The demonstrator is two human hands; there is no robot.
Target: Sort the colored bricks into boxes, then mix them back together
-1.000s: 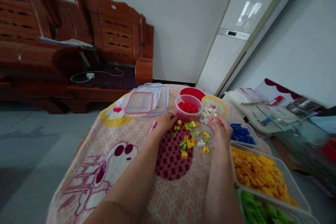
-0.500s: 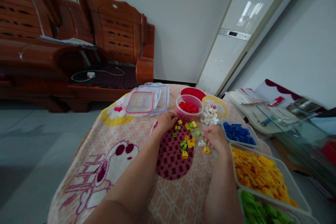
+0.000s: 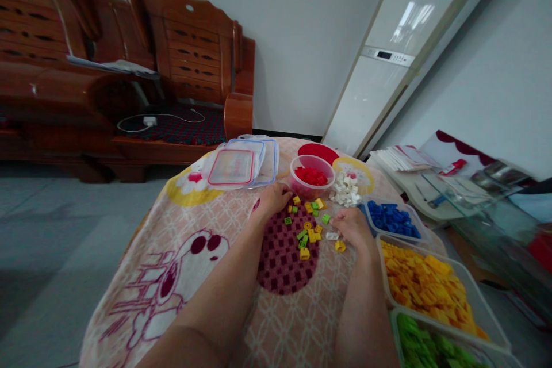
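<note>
My left hand (image 3: 276, 200) rests on the cloth just left of the red-block bowl, fingers bent together beside a small yellow block (image 3: 296, 200). Whatever its fingertips hold, if anything, is hidden. My right hand (image 3: 351, 224) is curled closed at the right of the loose blocks, its fingertips close to a light green block (image 3: 325, 218); I cannot make out what is inside. Just below those fingers lie a white block (image 3: 332, 236) and a yellow block (image 3: 340, 246). Several yellow and green blocks, among them a yellow one (image 3: 304, 253), are scattered between my hands.
A round tub (image 3: 297, 188) holds red blocks, with white blocks (image 3: 345, 190) heaped beside it. At right stand boxes of blue blocks (image 3: 394, 219), yellow blocks (image 3: 426, 282) and green blocks (image 3: 425, 345). Clear lids (image 3: 230, 168) lie at the back left of the cloth-covered table.
My right hand has shifted slightly, and the white block below it now shows a different, smoother side. A green bit under those fingers no longer shows. My left hand stays in place.
</note>
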